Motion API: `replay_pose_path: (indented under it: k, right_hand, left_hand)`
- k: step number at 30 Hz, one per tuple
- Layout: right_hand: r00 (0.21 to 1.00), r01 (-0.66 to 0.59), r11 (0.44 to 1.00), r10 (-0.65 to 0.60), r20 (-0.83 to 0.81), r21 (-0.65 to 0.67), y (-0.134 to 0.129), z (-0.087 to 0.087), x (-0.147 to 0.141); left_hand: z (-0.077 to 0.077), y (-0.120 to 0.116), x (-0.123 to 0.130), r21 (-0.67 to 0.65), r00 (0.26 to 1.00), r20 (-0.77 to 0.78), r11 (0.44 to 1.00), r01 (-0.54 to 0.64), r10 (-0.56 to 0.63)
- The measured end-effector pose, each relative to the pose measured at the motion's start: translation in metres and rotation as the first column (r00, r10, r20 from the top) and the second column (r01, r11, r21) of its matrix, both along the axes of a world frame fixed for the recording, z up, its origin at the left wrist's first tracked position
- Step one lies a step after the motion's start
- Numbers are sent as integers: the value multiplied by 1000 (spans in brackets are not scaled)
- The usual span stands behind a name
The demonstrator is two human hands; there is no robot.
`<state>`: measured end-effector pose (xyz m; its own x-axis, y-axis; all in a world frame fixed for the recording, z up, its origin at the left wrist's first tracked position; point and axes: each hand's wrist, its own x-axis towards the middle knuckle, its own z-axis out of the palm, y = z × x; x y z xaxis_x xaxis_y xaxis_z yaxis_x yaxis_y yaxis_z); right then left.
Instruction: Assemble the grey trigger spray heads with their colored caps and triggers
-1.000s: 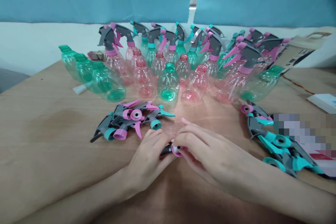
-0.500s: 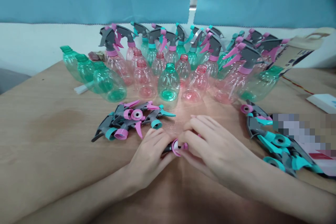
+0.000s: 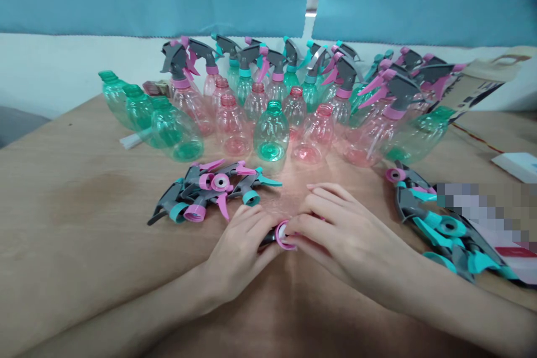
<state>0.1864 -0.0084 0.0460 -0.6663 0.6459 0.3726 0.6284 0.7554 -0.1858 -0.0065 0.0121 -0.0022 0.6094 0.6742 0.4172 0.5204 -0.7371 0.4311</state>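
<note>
Near the front middle of the table, my left hand (image 3: pixel 243 249) is closed round the dark body of a pink-collared spray head (image 3: pixel 282 234). The collar's open end faces up, with a white part inside. My right hand (image 3: pixel 335 235) has its thumb and fingertips pinched at the collar's right side, and they partly hide it. Left of my hands lies a pile of loose spray heads (image 3: pixel 195 212) with pink and teal collars. More loose spray heads (image 3: pixel 451 225), mostly teal, lie to the right beyond my right forearm.
Behind the hands stand several pink and green bottles, including an open green bottle (image 3: pixel 271 134) and a pink bottle with a sprayer (image 3: pixel 371 134). Three open green bottles (image 3: pixel 176 131) lean at the left. A beige container (image 3: pixel 474 86) and a white box (image 3: pixel 516 165) are at the right.
The fingers of my right hand have shifted slightly at the collar, and more of its ring shows. My left hand keeps its hold. The whole view has shifted very slightly.
</note>
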Motion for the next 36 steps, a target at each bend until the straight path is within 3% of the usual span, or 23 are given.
replay_pose_path:
  k: [9, 16, 23, 30, 36]
  right_hand:
    - [1000, 9, 994, -12, -29, -106, 0, -2, -1]
    - [999, 50, 999, -50, 17, -11, -4, 3, 0]
    - [1000, 14, 997, -16, 23, 81, -7, -1, -7]
    - [998, -8, 999, 6, 68, 31, -6, -3, -11]
    - [1000, 30, 999, -30, 5, -38, -17, 14, 0]
  left_hand:
    - [-1, 1, -1, 10, 998, 18, 999, 53, -53]
    - [-1, 0, 0, 39, 998, 28, 998, 56, -57]
    - [-1, -1, -1, 45, 999, 6, 998, 49, -49]
    - [-5, -1, 0, 11, 1000, -8, 1000, 15, -15]
    - [10, 5, -8, 179, 999, -16, 983, -48, 51]
